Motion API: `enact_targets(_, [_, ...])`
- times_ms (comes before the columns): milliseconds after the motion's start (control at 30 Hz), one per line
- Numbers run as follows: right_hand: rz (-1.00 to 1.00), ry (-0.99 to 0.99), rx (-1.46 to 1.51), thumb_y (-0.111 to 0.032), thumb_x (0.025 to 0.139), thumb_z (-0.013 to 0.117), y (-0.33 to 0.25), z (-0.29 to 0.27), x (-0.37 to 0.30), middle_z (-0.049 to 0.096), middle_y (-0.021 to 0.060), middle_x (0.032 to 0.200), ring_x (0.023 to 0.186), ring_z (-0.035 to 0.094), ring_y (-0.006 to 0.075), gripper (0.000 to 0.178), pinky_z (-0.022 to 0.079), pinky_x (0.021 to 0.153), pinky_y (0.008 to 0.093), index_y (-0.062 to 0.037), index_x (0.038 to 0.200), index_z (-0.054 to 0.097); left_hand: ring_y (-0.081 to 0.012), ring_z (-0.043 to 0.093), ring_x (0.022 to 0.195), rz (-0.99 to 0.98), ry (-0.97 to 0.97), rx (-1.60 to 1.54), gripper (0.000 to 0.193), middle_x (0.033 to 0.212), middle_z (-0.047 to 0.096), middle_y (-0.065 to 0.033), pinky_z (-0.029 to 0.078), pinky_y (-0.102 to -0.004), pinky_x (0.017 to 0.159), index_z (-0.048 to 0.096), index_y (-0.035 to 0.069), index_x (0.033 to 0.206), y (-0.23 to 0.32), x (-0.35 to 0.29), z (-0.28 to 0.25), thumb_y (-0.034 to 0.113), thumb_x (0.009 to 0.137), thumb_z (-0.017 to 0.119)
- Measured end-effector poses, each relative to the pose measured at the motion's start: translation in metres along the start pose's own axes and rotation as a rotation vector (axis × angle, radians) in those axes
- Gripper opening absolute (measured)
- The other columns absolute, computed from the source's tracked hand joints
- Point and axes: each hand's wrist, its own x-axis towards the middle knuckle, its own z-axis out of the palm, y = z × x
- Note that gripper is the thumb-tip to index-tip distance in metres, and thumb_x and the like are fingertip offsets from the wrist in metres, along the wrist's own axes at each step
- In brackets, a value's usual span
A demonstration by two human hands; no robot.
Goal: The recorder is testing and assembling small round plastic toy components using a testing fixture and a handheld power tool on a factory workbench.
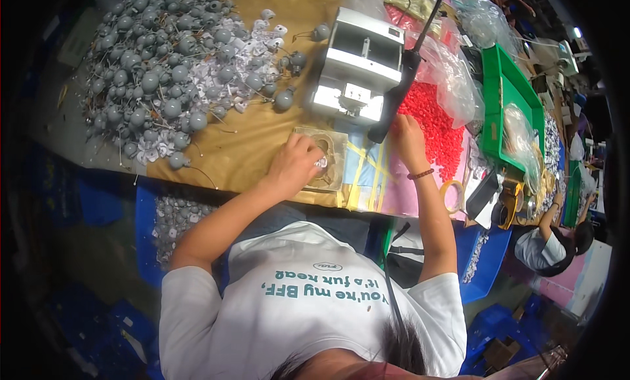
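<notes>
My left hand (296, 162) is over a clear, square fixture block (338, 176) at the table's front edge. Its fingers are bent and pressed together at a small white part (321, 162) lying in the block's hollow. My right hand (409, 142), with a beaded bracelet at the wrist, reaches to the near left edge of a heap of small red plastic pieces (436, 127). Those fingers are curled together beside a black bar, and whatever they pinch is hidden. A white and grey machine (357, 65) stands just beyond both hands.
Many grey balls with wires (151, 83) and white parts (216, 71) cover the table's left side. A green tray (493, 111) holds plastic bags at the right, near a tape roll (451, 195). Blue bins (484, 281) sit below the edge. Another person works far right.
</notes>
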Motion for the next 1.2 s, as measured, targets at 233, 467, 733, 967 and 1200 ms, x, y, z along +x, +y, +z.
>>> enact_targets(233, [0.001, 0.023, -0.024, -0.006, 0.087, 0.064, 0.009, 0.015, 0.002, 0.059, 0.0194, 0.084, 0.081, 0.060, 0.0400, 0.009, 0.049, 0.070, 0.0501, -0.0024, 0.089, 0.055, -0.0337, 0.056, 0.108, -0.137, 0.014, -0.340, 0.028, 0.112, 0.059, -0.0131, 0.049, -0.0445, 0.091, 0.064, 0.008, 0.108, -0.019, 0.026, -0.014, 0.013, 0.082, 0.074])
enact_targets(467, [0.109, 0.120, 0.129, -0.002, 0.090, 0.064, -0.001, -0.014, -0.002, 0.059, 0.0145, 0.089, 0.077, 0.061, 0.0280, 0.017, 0.050, 0.069, 0.0380, -0.0024, 0.106, 0.064, -0.0346, 0.055, 0.109, -0.253, 0.404, 0.340, 0.021, 0.109, 0.062, -0.0121, 0.049, -0.0445, 0.091, 0.068, 0.009, 0.108, -0.100, 0.097, -0.058, 0.011, 0.088, 0.065])
enact_targets(733, [0.266, 0.029, 0.830, 0.001, 0.091, 0.069, -0.061, -0.045, -0.022, 0.070, 0.0042, 0.095, 0.088, 0.066, 0.0104, 0.011, 0.053, 0.079, 0.0250, 0.0011, 0.102, 0.070, -0.0375, 0.051, 0.115, -0.310, 0.096, 0.436, 0.017, 0.111, 0.065, -0.0118, 0.046, -0.0442, 0.099, 0.075, 0.009, 0.099, -0.160, 0.114, -0.081, 0.019, 0.087, 0.068])
enact_targets(967, [-0.262, -0.028, 0.523, -0.002, 0.077, 0.080, -0.132, -0.009, -0.020, 0.068, 0.0073, 0.087, 0.081, 0.065, 0.0243, 0.018, 0.050, 0.073, 0.0347, -0.0056, 0.089, 0.067, -0.0156, 0.063, 0.088, -0.329, 0.227, -0.303, 0.021, 0.091, 0.069, -0.0040, 0.047, -0.0299, 0.086, 0.067, 0.001, 0.095, -0.069, 0.096, -0.161, 0.021, 0.098, 0.060])
enact_targets(1200, [-0.553, -0.064, 0.194, -0.006, 0.074, 0.074, -0.141, 0.016, -0.012, 0.066, 0.0066, 0.102, 0.096, 0.063, 0.0259, 0.026, 0.048, 0.081, 0.0388, -0.0062, 0.099, 0.066, -0.0096, 0.057, 0.081, -0.403, 0.245, -0.396, 0.018, 0.086, 0.065, -0.0013, 0.046, -0.0268, 0.074, 0.063, 0.001, 0.094, -0.079, 0.055, -0.129, 0.018, 0.099, 0.060])
